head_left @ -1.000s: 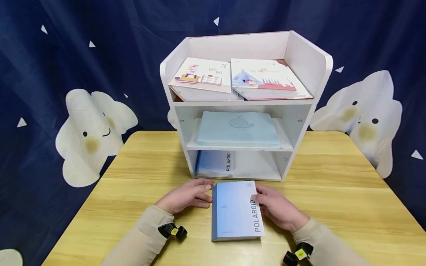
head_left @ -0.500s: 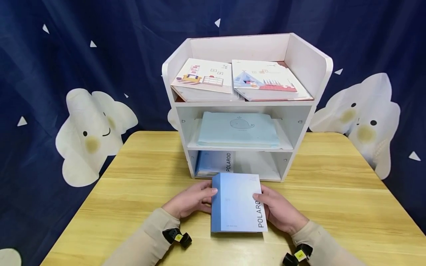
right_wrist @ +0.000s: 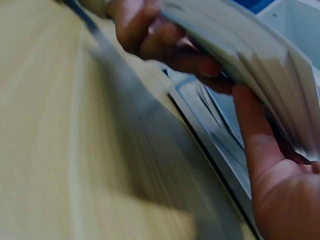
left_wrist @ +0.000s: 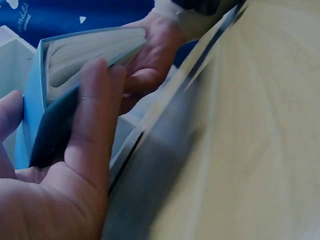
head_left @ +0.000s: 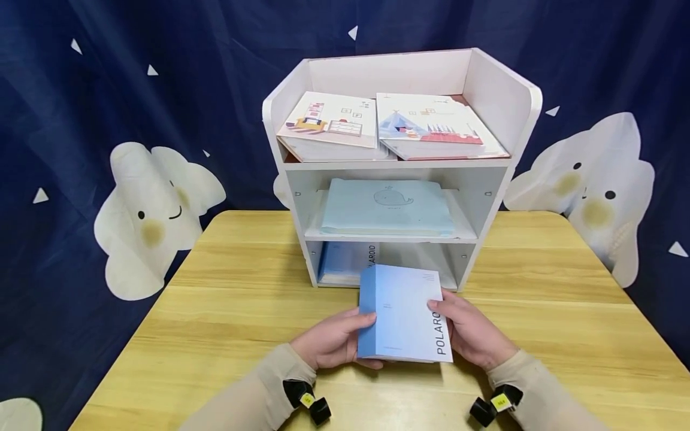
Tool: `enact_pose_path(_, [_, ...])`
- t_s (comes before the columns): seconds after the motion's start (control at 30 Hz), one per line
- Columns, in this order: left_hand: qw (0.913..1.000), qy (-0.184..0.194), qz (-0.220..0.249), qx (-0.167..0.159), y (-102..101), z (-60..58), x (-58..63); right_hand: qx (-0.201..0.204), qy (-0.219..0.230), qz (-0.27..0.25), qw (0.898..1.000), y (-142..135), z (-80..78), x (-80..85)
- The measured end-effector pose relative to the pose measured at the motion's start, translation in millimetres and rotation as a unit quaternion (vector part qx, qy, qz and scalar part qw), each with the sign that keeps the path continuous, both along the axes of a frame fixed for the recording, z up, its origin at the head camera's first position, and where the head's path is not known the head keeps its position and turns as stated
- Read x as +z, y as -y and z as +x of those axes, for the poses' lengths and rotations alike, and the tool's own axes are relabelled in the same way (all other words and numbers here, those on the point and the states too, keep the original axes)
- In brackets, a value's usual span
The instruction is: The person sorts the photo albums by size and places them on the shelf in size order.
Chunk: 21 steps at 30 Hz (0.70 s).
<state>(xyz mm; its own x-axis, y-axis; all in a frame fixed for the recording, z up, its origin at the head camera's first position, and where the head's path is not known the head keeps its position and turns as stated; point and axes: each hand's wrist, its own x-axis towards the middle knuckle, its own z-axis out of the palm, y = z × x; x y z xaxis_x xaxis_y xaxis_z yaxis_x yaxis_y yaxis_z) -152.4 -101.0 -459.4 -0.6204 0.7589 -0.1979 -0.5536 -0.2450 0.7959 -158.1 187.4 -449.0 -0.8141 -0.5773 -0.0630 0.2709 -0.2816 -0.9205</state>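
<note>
A light blue photo album (head_left: 406,317) marked POLAROID is held between both hands, raised off the table in front of the shelf. My left hand (head_left: 336,340) grips its spine side, thumb on the cover and fingers beneath. On the opposite edge my right hand (head_left: 474,329) holds it with the thumb over the lettering and the fingers under it. Page edges of the album (right_wrist: 260,55) show in the right wrist view, slightly fanned. Another blue POLAROID album (head_left: 345,260) lies at the left of the bottom compartment, partly hidden by the held one.
The white three-level shelf (head_left: 498,197) stands on the wooden table (head_left: 226,299). A pale blue whale album (head_left: 388,206) lies in its middle compartment. Illustrated books (head_left: 329,120) are piled on top in two stacks. A dark blue curtain (head_left: 162,36) with cloud shapes hangs behind.
My left hand has gone from beside the album to gripping its spine. Both hands have lifted the album off the table and shifted it right and toward the shelf.
</note>
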Motion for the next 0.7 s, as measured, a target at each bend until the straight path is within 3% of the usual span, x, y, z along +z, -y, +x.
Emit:
enact_pose_path(0.23, [1.0,0.004,-0.007,-0.005,-20.3,-4.5,-10.5,0.024,-0.055,0.122,0.991,-27.5,-8.2,4.5])
enact_pose_path(0.4, [0.9999,0.01,-0.006,0.0,-39.4,-13.8,-13.4,0.022,-0.053,0.162,0.985,-46.3,-16.6,3.1])
enact_pose_path(0.6, [0.9974,0.056,0.017,0.042,-46.4,-24.2,-16.3,-0.005,-0.037,0.199,0.979,-51.6,-22.9,-2.3])
enact_pose_path(0.7, [0.9953,0.065,0.035,0.064,-44.4,-28.6,-16.8,-0.028,-0.057,0.255,0.965,-56.9,-22.2,5.1])
